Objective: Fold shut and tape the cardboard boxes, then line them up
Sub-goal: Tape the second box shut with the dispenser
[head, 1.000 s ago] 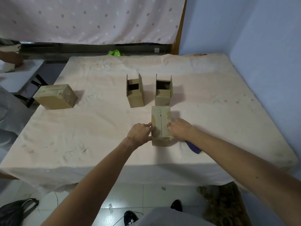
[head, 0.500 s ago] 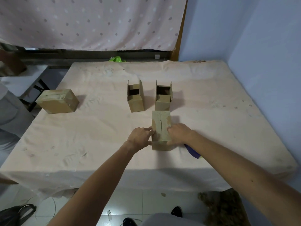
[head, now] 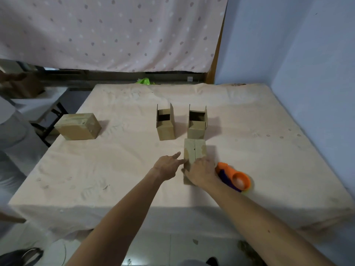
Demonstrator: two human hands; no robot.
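Cardboard, thin and prob. light: near box (head: 195,152) sits front-centre on the table (head: 115,169), flaps folded. Left hand (head: 168,167), fingers straight, touches its left side. Right hand (head: 201,173) covers the near end; gripping vs. pressing, can't tell. Dents easily, so hold the side walls.

Tape dispenser (head: 233,178) right of closed box (head: 195,150)
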